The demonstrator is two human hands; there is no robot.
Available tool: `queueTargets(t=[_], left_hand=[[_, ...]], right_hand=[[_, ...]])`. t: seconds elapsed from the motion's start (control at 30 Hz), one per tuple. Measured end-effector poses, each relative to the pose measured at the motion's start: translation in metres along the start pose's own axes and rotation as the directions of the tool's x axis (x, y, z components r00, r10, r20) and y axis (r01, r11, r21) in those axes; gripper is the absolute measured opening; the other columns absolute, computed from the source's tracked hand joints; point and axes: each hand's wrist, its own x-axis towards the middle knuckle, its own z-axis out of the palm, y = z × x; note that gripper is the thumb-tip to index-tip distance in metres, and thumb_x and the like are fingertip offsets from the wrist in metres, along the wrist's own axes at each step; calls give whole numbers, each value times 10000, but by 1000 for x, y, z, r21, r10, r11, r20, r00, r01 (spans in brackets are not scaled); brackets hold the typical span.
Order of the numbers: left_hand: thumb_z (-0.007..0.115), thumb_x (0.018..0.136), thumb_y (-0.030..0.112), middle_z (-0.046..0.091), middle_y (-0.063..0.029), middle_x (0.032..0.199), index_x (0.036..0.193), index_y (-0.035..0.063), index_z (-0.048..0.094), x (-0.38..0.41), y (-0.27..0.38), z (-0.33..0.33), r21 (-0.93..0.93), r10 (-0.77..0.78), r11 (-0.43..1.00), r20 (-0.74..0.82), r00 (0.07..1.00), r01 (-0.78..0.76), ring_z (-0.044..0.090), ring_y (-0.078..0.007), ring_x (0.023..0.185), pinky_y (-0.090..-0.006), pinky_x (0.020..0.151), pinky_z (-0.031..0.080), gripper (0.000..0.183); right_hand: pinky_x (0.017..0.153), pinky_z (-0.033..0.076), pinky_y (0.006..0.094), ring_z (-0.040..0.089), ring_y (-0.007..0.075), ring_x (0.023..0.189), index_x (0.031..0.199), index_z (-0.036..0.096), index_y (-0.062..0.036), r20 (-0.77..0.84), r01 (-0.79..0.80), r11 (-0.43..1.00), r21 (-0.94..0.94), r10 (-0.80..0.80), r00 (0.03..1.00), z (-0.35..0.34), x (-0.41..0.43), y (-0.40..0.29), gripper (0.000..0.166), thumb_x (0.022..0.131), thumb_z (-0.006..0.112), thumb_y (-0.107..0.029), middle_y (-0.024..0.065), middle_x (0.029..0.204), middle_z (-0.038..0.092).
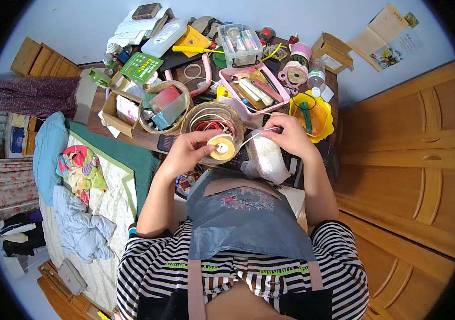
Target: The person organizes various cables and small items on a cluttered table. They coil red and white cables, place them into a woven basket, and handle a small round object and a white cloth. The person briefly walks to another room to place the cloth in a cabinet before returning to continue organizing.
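Observation:
My left hand [193,150] holds a small yellow spool [222,148] by its rim, over the near side of a wicker basket [233,110] with red and white cords in it. My right hand [287,134] pinches a thin white strand [250,138], which runs down to the left towards the spool. Below my right hand lies a white bundle in clear plastic wrap [269,158]. To its right is a yellow flower-shaped basket [323,116] with a green-handled item [305,117] in it.
On the desk stand a pink tray [285,94] of tools, a second wicker basket [187,108] with boxes, a cardboard box [111,120], a clear plastic container [241,44], a plastic bottle [316,80] and a pink-lidded jar [300,54]. A bed [119,208] is at the left, wooden cabinets [403,152] at the right.

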Motion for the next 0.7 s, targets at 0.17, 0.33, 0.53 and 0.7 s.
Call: queueTargets(t=[0.17,0.33,0.53,0.7], left_hand=[[622,819,-37,687,-83,925,1172,33,610,-1,6,24,289,-89,955,60,994,68,601,-75,842,-250,748,505,359],[642,761,-29,680,-167,919,1043,-7,613,3,-6,46,594,-4,804,51,999,-27,671,-287,844,-336,738,515,285],[640,767,-46,665,-217,908,1127,-21,494,6,-39,44,405,7,910,-234,972,90,675,-265,893,-339,753,521,389],[614,828,-60,667,-135,1034,1223,-43,504,11,-59,31,28,55,998,-305,951,-49,641,-156,922,-281,775,533,410]], right_hand=[[597,430,269,551,144,655,776,641,-23,83,-16,999,-47,20,996,20,8,-8,136,768,718,-135,56,724,572],[606,470,409,616,307,679,780,662,-71,1,162,918,-363,-173,985,61,10,-24,144,748,688,-208,112,734,636],[628,478,421,617,327,708,818,658,-64,-12,137,958,-251,-145,989,67,3,-34,116,781,646,-174,125,770,644],[592,482,399,617,336,686,857,643,-43,-114,153,975,-160,-173,978,75,-15,-29,110,806,637,-140,147,788,639]])
